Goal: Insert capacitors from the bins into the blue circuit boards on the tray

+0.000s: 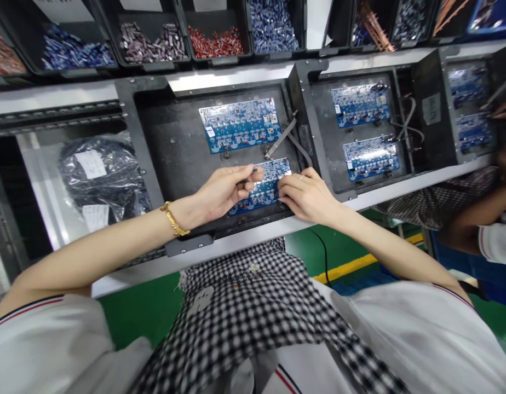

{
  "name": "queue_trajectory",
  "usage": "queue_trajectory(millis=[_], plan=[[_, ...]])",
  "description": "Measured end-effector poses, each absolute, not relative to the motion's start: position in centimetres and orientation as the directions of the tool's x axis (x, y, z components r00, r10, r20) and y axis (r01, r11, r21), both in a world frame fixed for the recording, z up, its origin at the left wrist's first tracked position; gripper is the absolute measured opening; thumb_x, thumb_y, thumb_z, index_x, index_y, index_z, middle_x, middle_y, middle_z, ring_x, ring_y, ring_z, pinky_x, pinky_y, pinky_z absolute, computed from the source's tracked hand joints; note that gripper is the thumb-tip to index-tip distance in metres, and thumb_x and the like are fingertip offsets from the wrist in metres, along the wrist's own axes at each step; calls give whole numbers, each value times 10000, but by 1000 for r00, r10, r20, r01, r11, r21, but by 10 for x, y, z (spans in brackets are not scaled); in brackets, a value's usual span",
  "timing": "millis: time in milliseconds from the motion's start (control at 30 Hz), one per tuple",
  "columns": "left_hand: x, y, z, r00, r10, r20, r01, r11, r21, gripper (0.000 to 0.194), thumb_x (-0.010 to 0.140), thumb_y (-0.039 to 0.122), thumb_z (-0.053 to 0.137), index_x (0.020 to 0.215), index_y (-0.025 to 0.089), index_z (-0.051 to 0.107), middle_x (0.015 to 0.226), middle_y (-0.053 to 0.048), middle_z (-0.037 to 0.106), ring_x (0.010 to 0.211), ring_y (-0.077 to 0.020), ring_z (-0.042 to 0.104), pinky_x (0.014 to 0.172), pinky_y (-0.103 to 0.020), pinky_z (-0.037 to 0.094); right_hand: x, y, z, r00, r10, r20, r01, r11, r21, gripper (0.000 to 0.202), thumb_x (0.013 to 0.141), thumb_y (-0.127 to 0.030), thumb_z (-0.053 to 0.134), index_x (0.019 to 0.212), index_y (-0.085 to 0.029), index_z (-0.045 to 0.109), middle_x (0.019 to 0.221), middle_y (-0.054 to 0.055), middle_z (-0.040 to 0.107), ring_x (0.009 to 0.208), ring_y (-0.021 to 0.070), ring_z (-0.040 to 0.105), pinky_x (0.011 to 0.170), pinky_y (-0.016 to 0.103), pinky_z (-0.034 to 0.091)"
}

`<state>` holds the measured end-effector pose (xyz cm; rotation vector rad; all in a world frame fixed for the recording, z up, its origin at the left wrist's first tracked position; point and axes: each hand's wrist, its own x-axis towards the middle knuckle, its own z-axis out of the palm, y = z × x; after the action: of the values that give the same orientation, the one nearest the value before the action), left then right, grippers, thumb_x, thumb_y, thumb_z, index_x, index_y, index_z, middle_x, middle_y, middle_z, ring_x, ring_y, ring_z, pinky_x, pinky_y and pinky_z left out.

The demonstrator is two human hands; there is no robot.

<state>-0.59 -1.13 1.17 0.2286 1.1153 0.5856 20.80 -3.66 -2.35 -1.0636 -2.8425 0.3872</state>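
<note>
A blue circuit board (266, 189) lies in the lower part of a black tray (174, 142), partly covered by both hands. Over its left side, my left hand (226, 189) pinches a small dark piece between thumb and forefinger; its exact kind is too small to tell. At the board's right end my right hand (304, 194) has its fingertips pressed together against the components, and whatever they grip is hidden. Above, a second blue circuit board (240, 125) lies in the same tray. Grey ribbon cables (282, 137) run beside it from the tray's right wall.
Black bins of red components (216, 44), blue components (273, 27) and other parts line the back. A plastic bag (101, 175) with labels sits to the left. Rightward, another tray (327, 158) holds two boards; beyond it a co-worker's arm (478, 202) reaches in.
</note>
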Motion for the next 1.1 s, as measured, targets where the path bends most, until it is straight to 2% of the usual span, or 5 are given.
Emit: queue_trajectory(millis=[100,367,633,833,1100], plan=[[-6,-15,9,332,525,-784,-319,845,430,244,945,132,477,769,42,621,680,-28,569,466,-20,462,380,-115,306,208,-39,-21,-722,691,-15,666,690,-282,230,945,-224,459,823,-164,644,935,57,712,844,200,600,757,354,275],[10,-24,18,412,558,-720,-296,829,474,322,953,205,493,677,74,594,626,-10,543,470,-25,408,432,-141,291,186,-19,15,-540,829,145,614,507,-605,160,913,-278,531,910,-180,657,935,41,731,905,190,658,779,326,352],[12,-18,20,349,435,-830,-268,895,356,258,892,-53,371,923,25,615,724,-56,608,504,-34,473,487,-150,375,219,20,-6,-614,790,15,734,577,-357,208,909,-275,471,793,-173,612,997,53,671,918,235,584,842,424,228],[13,-21,11,396,455,-798,-160,889,428,157,932,140,505,844,64,610,761,-63,650,424,-7,387,397,-145,243,228,29,-27,-663,747,-41,723,626,-291,176,885,-177,438,772,-156,571,1049,93,621,1021,266,530,762,395,206],[14,-7,11,363,495,-789,-118,865,489,111,862,93,595,853,56,699,736,-25,607,450,9,356,412,-136,215,226,28,-24,-678,733,-64,720,643,-261,182,900,-164,420,768,-158,545,1056,100,608,1044,268,509,753,389,197]])
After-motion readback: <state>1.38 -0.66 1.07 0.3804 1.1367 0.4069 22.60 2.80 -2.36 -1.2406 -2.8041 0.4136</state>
